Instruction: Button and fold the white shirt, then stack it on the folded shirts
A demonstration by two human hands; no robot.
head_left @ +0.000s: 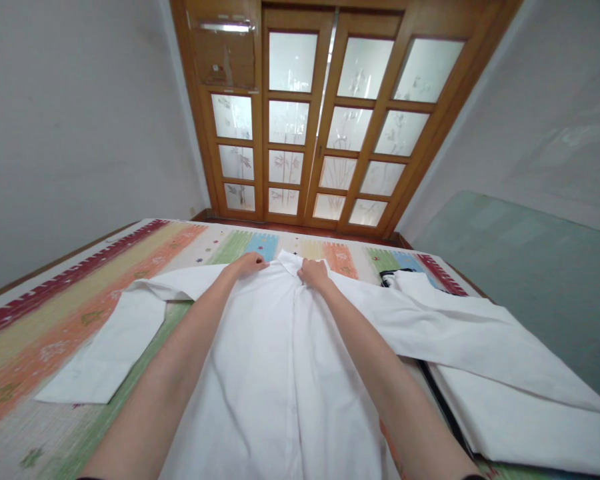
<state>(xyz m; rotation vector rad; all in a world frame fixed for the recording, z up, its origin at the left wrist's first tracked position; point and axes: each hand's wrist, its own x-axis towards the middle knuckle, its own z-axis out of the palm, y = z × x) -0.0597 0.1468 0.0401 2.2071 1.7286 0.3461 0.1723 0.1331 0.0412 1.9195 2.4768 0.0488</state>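
Note:
A white long-sleeved shirt (260,360) lies front up and spread out, its collar (290,261) at the far end and a button placket running down the middle. My left hand (253,263) is closed on the cloth at the shoulder just left of the collar. On the collar's right side, my right hand (314,272) pinches the fabric near the neck opening. The left sleeve (130,327) bends down toward the lower left. The other sleeve (430,320) stretches right, across a stack of folded white clothing (525,420).
Beneath the shirt is a striped, patterned bed cover (180,247). Dark edging shows along the folded stack at the right. A pale green panel (525,267) leans against the right wall. Wooden doors with glass panes (290,120) stand beyond the far edge.

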